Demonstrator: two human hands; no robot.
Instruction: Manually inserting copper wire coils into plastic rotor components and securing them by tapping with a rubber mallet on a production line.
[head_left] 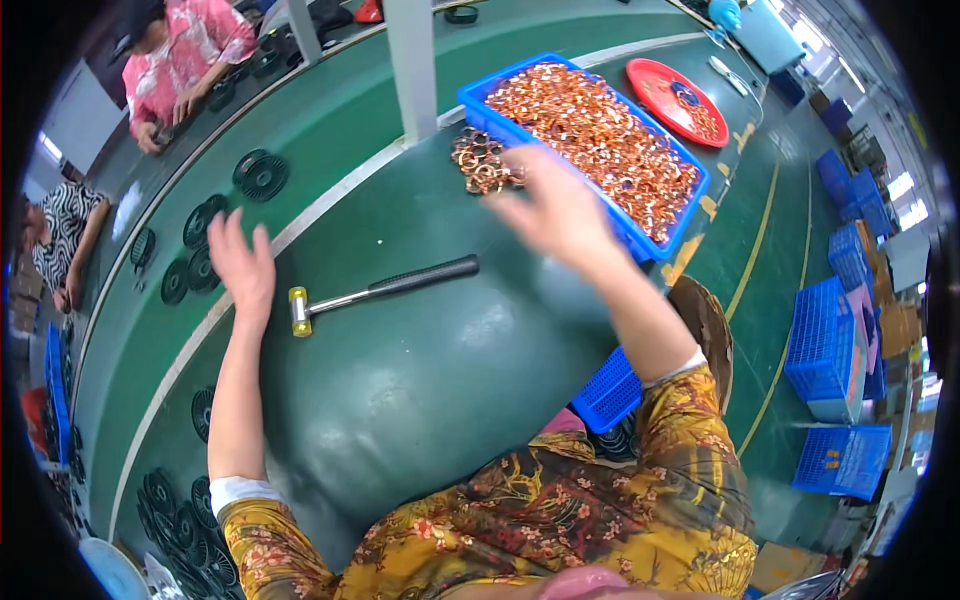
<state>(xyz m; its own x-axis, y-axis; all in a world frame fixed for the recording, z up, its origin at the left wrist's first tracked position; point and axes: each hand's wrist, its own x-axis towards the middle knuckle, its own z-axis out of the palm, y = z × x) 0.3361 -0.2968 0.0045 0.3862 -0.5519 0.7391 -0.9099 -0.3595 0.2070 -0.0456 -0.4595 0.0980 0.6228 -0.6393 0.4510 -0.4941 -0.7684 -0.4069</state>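
Note:
My left hand (243, 268) is raised over the left part of the green work table (400, 400), its fingers spread and nothing in them. It is nearest to several black, round, finned parts (203, 268) lying beyond the pale strip. My right hand (562, 212), smeared by motion, reaches toward a small heap of copper-coloured rings (482, 160), thumb and fingers apart. I see nothing held in it. Between my hands lies a mallet (420, 277) with a yellow-faced head and a black grip. Beside my right hand, a blue tray (478, 117) is filled with copper-coloured pieces.
A red round tray (645, 80) with more pieces stands beyond the blue one. A white post (412, 70) rises at the table's far side. Blue crates (820, 330) stand on the floor at right. Two other people work across the belt at upper left.

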